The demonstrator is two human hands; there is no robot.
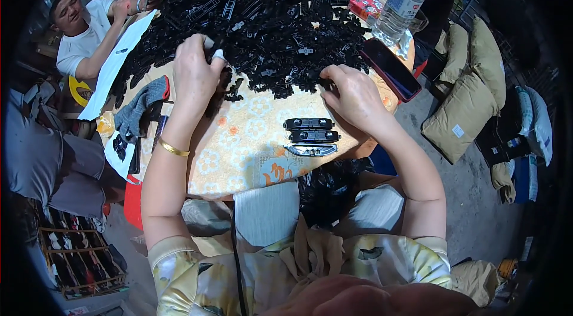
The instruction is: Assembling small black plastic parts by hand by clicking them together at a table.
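Observation:
A wide heap of small black plastic parts (256,23) covers the far part of the table. My left hand (196,68) is at the heap's near left edge, its fingers bent, with white covers on the thumb and a fingertip. A dark part seems pinched there, hard to tell from the heap behind. At the near right edge, my right hand (353,92) curls its thumb and index finger around a small black part, mostly hidden. Between my forearms, near the front edge, lie two black clip-like pieces (313,136) and a shiny silver-faced one (312,149) in a neat stack of rows.
A patterned yellow cloth (230,149) covers the table. Right of the heap are a phone (391,70), a water bottle (401,8) and a red packet (365,5). A grey glove (142,110) lies at left. Another person (89,29) sits at far left; stuffed sacks (465,107) stand at right.

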